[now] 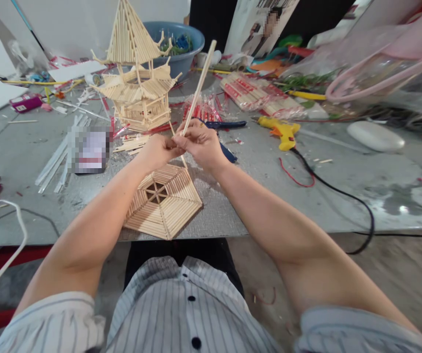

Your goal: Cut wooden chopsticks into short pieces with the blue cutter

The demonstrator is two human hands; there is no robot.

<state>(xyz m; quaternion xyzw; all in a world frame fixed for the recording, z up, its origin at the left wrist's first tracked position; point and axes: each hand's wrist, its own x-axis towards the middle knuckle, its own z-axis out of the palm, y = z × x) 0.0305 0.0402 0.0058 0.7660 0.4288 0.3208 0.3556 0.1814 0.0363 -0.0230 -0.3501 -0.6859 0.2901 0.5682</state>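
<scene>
My right hand [201, 144] is closed around pale wooden chopsticks [200, 83], which slant up and to the right. Close against it, my left hand [165, 149] pinches near their lower end. Another thin wooden stick [185, 161] runs diagonally behind the fingers, its middle hidden by them. Below the hands, a six-sided panel of wooden sticks [179, 203] with an open spoked centre lies at the table's front edge. Behind my left hand stands a tiered pagoda model [143, 90] made of sticks. A blue-handled tool [229, 124] lies partly hidden behind my right hand.
A yellow glue gun [282, 132] with a black cord rests to the right, near a white oval object [376, 136]. Clear glue sticks [58, 157] lie left. Packaged chopsticks [248, 93] and a blue basin [192, 44] are behind. Loose sticks [132, 143] lie below the pagoda.
</scene>
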